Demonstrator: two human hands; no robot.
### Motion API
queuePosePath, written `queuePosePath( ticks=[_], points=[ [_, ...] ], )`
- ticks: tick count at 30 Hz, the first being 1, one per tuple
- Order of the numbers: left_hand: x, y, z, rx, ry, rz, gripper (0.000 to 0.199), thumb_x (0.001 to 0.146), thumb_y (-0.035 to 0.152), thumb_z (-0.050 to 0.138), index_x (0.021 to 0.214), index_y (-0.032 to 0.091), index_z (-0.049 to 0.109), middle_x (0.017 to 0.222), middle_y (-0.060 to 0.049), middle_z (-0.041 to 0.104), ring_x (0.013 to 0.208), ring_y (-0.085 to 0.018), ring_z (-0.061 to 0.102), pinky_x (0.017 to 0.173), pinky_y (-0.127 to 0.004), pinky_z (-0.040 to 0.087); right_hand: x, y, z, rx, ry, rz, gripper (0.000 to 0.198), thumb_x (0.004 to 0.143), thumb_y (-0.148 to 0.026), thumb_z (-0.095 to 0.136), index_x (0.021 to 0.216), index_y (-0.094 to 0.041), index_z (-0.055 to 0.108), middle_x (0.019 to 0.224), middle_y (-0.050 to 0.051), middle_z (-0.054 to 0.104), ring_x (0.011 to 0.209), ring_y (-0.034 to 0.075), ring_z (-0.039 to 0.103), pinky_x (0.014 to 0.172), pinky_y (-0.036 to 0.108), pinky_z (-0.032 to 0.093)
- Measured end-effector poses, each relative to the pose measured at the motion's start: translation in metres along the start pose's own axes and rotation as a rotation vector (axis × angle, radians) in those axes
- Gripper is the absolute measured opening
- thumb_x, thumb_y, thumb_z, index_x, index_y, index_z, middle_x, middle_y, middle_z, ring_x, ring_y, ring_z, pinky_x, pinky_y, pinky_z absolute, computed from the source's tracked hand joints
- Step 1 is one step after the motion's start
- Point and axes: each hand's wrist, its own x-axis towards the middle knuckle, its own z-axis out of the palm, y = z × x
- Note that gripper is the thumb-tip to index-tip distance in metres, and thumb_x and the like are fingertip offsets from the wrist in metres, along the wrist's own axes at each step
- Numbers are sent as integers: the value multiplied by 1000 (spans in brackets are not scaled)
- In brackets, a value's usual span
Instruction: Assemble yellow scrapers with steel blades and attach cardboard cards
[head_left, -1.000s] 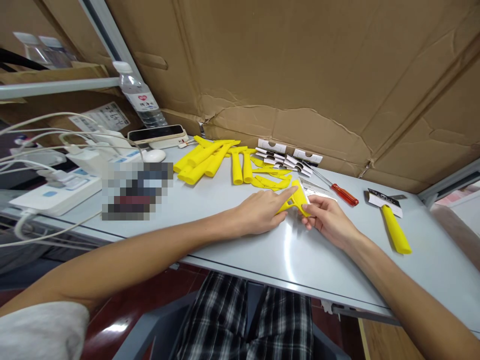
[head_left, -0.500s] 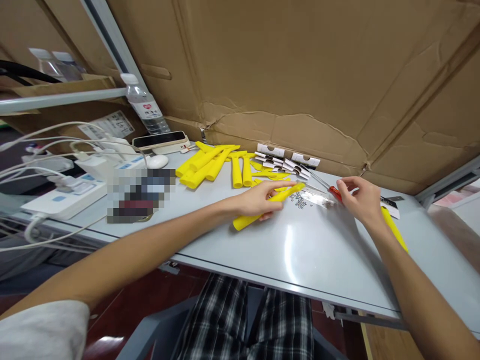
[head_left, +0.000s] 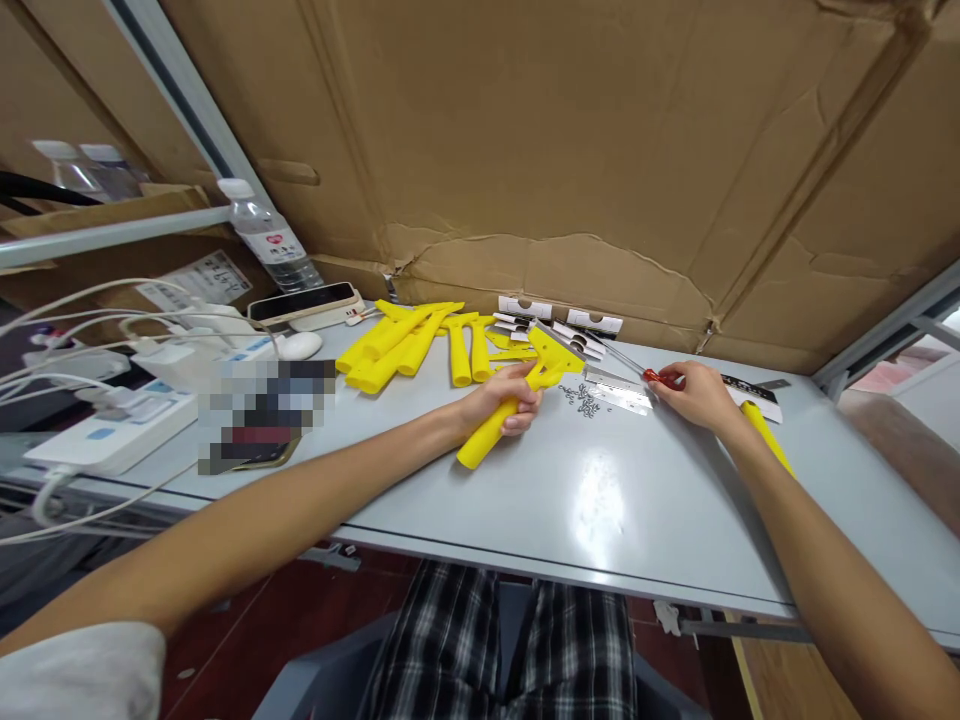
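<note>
Left hand (head_left: 514,400) closed around the handle of a yellow scraper (head_left: 553,358), which is above the grey table (head_left: 510,510), near small screws (head_left: 585,403) and flat metal blades (head_left: 621,393), right hand (head_left: 701,393) with fingers gripping a red-handled screwdriver (head_left: 654,378), other yellow scraper handles (head_left: 397,345) lying in a pile at left.

Open tabletop (head_left: 495,520) nearside, screws (head_left: 585,403) between hands (head_left: 699,394)

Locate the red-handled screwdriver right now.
Head view, right of centre: the red-handled screwdriver has its handle at the fingers of the right hand, with its shaft just beyond the metal blades.
</note>
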Motion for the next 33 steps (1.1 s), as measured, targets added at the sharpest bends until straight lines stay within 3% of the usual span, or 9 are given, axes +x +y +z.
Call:
queuePosePath(
  ticks=[5, 10, 12, 16, 19, 21, 27, 30, 33],
  points=[
    [1, -4, -7, -20, -64, -32, 28, 69, 19, 69, 81, 23, 44, 53, 9, 46, 31, -6, 33, 30, -18, 26, -1, 0, 1, 3, -23, -12, 35, 91, -37, 67, 118, -17, 77, 105, 10, 72, 94, 20, 63, 86, 29, 42],
    [-2, -4, -10, 2, -67, -75, 28, 69, 20, 69, 82, 23, 43, 52, 9, 45, 31, -6, 33, 30, -19, 26, -2, -3, -5, 51, -4, -15, 28, 90, -29, 64, 109, -14, 79, 98, 11, 72, 87, 18, 62, 82, 28, 43],
    [-3, -4, -10, 12, -52, -70, 28, 69, 20, 68, 84, 23, 44, 53, 10, 46, 31, -6, 32, 30, -19, 25, -3, -6, -11, 234, 79, 28, 28, 90, -32, 65, 107, -14, 79, 90, 10, 70, 80, 16, 62, 77, 28, 45],
    [-2, -4, -9, 45, -24, -53, 26, 70, 20, 67, 82, 23, 44, 52, 9, 45, 32, -7, 33, 30, -20, 25, -6, -14, -31, 865, 374, 11, 43, 83, -46, 78, 112, -15, 72, 84, 5, 66, 64, 12, 59, 62, 27, 48],
    [-1, -3, -4, 68, 1, -55, 25, 70, 19, 66, 81, 23, 44, 52, 9, 45, 32, -7, 35, 30, -20, 26, -10, -21, -50, 1166, 562, -68, 52, 68, -37, 91, 106, -15, 63, 84, 3, 64, 61, 13, 60, 57, 27, 47],
    [0, -3, 1, 84, 20, -52, 24, 71, 19, 66, 80, 23, 44, 52, 8, 46, 32, -7, 36, 31, -21, 26, -14, -26, -60, 1263, 606, -105, 55, 65, -32, 93, 103, -15, 58, 82, 3, 63, 63, 14, 62, 58, 28, 48],
    [0, -1, 10, 113, 100, -62, 25, 71, 18, 66, 80, 23, 43, 53, 8, 47, 34, -7, 37, 32, -20, 26, -18, -34, -63, 1362, 504, -123, 53, 69, -35, 91, 101, -15, 54, 84, 1, 57, 66, 13, 62, 60, 30, 51],
    [1, -2, 10, 103, 125, -41, 25, 71, 17, 66, 80, 23, 43, 54, 7, 48, 34, -6, 37, 32, -20, 27, -7, -18, -48, 1363, 382, 50, 42, 74, -32, 84, 95, -16, 51, 78, 1, 57, 64, 12, 61, 63, 29, 52],
    [2, -3, 10, 96, 136, -37, 25, 71, 17, 65, 80, 23, 43, 54, 7, 49, 34, -6, 37, 32, -20, 27, 7, 2, -32, 1409, 358, 299, 28, 80, -22, 69, 99, -16, 49, 80, 3, 61, 71, 14, 65, 69, 31, 56]
  ],
)
